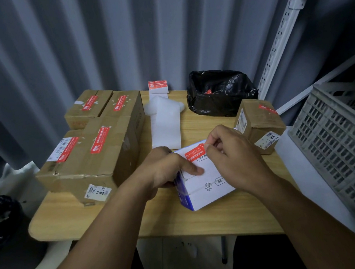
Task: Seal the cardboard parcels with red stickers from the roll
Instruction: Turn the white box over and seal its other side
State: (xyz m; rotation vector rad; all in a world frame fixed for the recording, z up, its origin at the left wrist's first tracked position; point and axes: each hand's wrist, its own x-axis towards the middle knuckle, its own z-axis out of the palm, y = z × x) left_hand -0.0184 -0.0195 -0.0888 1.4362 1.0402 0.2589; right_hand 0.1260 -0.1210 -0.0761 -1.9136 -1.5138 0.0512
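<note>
Red sticker (pixel 194 152) pinched in fingers of right hand (pixel 236 160), left hand (pixel 165 169) gripping the white box (pixel 210 183).

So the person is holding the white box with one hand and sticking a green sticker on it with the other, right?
Not quite: the sticker is red, not green. The head view shows the left hand holding the white box while the right hand pinches the sticker's end at the box's far top edge.
</note>
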